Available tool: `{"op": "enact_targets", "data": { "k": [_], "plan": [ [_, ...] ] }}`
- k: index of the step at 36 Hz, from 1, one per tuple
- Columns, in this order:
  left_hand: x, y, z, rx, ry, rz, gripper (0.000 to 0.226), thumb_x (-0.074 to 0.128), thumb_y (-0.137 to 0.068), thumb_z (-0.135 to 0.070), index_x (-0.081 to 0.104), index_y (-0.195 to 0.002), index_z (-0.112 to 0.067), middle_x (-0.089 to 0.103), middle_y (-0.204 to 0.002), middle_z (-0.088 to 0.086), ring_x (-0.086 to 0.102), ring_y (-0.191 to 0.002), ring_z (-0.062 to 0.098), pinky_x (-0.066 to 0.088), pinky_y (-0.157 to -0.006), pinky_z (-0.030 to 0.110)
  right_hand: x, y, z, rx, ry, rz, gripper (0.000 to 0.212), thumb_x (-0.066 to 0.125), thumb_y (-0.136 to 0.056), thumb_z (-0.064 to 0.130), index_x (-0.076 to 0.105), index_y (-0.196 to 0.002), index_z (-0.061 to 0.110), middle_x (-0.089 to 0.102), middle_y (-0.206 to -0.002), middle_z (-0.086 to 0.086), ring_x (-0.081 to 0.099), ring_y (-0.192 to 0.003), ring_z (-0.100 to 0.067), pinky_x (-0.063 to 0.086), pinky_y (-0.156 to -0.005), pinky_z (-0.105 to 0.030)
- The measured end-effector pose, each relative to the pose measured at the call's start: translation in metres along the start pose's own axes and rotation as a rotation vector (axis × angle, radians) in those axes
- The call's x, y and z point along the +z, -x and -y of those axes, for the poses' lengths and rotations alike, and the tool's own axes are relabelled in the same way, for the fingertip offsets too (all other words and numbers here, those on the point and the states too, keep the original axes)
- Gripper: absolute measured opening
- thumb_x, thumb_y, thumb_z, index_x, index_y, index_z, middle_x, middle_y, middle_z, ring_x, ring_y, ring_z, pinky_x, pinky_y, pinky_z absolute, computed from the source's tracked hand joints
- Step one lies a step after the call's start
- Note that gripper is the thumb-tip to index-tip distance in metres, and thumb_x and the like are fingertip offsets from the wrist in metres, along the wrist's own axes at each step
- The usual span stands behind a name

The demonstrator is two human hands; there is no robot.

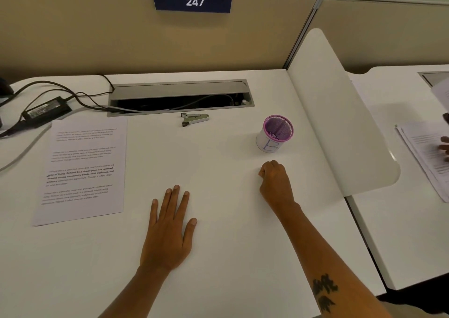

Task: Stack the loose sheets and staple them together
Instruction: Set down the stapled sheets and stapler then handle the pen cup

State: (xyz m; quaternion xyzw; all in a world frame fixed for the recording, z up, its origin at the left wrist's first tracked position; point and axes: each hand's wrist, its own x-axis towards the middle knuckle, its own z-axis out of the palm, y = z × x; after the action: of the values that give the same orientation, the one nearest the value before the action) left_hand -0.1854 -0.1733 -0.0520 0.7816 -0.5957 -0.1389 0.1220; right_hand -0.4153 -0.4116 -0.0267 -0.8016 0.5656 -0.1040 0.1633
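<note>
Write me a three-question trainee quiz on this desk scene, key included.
1. True or false: the stapler lies on the printed sheets.
2. Which of the hands lies flat on the desk: A left, B right?
3. Fill in: the sign on the partition reads ___.

Key: 1 false, it lies apart, near the cable tray. 2 A, the left hand is flat; the right hand is a fist. 3 247.
</note>
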Motion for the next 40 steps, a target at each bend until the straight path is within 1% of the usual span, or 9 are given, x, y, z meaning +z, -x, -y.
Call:
{"op": "enact_targets", "data": {
  "k": [10,13,16,19,21,24,30,33,40],
  "plan": [
    [0.000,0.000,-0.001,-0.005,0.002,0.004,0.070,0.029,-0.108,-0.049,0.011,-0.171,-0.024,0.001,-0.181,0.000,-0.001,-0.167,0.019,0.013,-0.134,0.056,0.001,0.003,-0.006,-0.088,0.087,0.016,0.028,0.055,-0.077,-0.020,0.056,-0.087,0.006,0.052,-0.084,-0.009,0.042,-0.074,-0.022,0.032,-0.060,-0.034],
    [-0.001,0.000,-0.001,-0.006,0.005,0.004,0.070,0.028,-0.108,-0.050,0.010,-0.171,-0.024,0.001,-0.181,0.000,-0.001,-0.167,0.019,0.012,-0.135,0.056,-0.009,-0.001,-0.006,-0.089,0.020,0.025,0.027,0.050,-0.081,-0.019,0.055,-0.090,0.006,0.050,-0.088,-0.008,0.044,-0.080,-0.025,0.039,-0.066,-0.037],
    [-0.001,0.001,-0.001,-0.007,0.009,0.004,0.070,0.029,-0.108,-0.049,0.010,-0.171,-0.024,0.001,-0.181,0.000,-0.001,-0.167,0.019,0.012,-0.135,0.056,-0.034,-0.014,0.002,-0.075,-0.073,-0.036,0.033,0.043,-0.070,-0.025,0.048,-0.079,0.007,0.048,-0.083,-0.006,0.042,-0.076,-0.025,0.039,-0.062,-0.043],
    [-0.001,0.001,-0.001,-0.003,0.013,0.000,0.070,0.030,-0.108,-0.049,0.011,-0.171,-0.024,0.002,-0.181,0.001,0.000,-0.168,0.019,0.012,-0.135,0.057,-0.070,-0.033,0.016,-0.027,-0.157,-0.109,0.030,0.040,-0.074,-0.022,0.042,-0.073,0.008,0.044,-0.075,-0.008,0.036,-0.070,-0.025,0.029,-0.058,-0.034],
    [-0.001,0.001,-0.001,-0.001,0.018,-0.004,0.070,0.030,-0.108,-0.048,0.011,-0.171,-0.023,0.003,-0.181,0.001,0.000,-0.168,0.020,0.012,-0.134,0.057,-0.091,-0.047,0.021,0.007,-0.201,-0.151,0.017,0.045,-0.085,-0.017,0.048,-0.080,-0.001,0.050,-0.080,-0.019,0.041,-0.071,-0.030,0.032,-0.060,-0.033],
    [-0.001,0.000,-0.001,0.003,0.010,-0.004,0.070,0.030,-0.108,-0.048,0.011,-0.171,-0.022,0.003,-0.181,0.002,0.001,-0.168,0.020,0.013,-0.134,0.057,-0.111,-0.068,0.025,0.022,-0.208,-0.176,0.013,0.054,-0.093,-0.008,0.055,-0.092,0.005,0.058,-0.097,-0.015,0.052,-0.087,-0.026,0.038,-0.061,-0.018],
    [0.001,0.000,0.000,0.002,0.004,0.000,0.070,0.029,-0.108,-0.049,0.011,-0.171,-0.023,0.001,-0.181,0.001,0.000,-0.168,0.020,0.014,-0.134,0.058,-0.114,-0.096,0.023,0.045,-0.146,-0.107,0.016,0.065,-0.090,-0.005,0.057,-0.092,0.009,0.060,-0.100,-0.012,0.055,-0.092,-0.024,0.044,-0.072,-0.030],
    [0.001,-0.001,0.001,0.001,0.008,-0.003,0.070,0.030,-0.108,-0.049,0.011,-0.171,-0.023,0.001,-0.181,0.001,0.000,-0.168,0.020,0.013,-0.134,0.057,-0.108,-0.101,0.016,0.032,-0.121,-0.117,0.009,0.064,-0.091,-0.004,0.066,-0.094,0.004,0.067,-0.100,-0.014,0.060,-0.091,-0.025,0.048,-0.074,-0.030],
    [0.001,0.000,0.001,0.001,0.007,-0.002,0.070,0.031,-0.109,-0.048,0.010,-0.171,-0.023,0.000,-0.181,0.001,-0.001,-0.168,0.020,0.013,-0.134,0.057,-0.104,-0.098,0.008,0.032,-0.194,-0.215,0.021,0.060,-0.090,-0.008,0.075,-0.093,0.005,0.075,-0.095,-0.012,0.068,-0.086,-0.025,0.054,-0.076,-0.027]
  ]
}}
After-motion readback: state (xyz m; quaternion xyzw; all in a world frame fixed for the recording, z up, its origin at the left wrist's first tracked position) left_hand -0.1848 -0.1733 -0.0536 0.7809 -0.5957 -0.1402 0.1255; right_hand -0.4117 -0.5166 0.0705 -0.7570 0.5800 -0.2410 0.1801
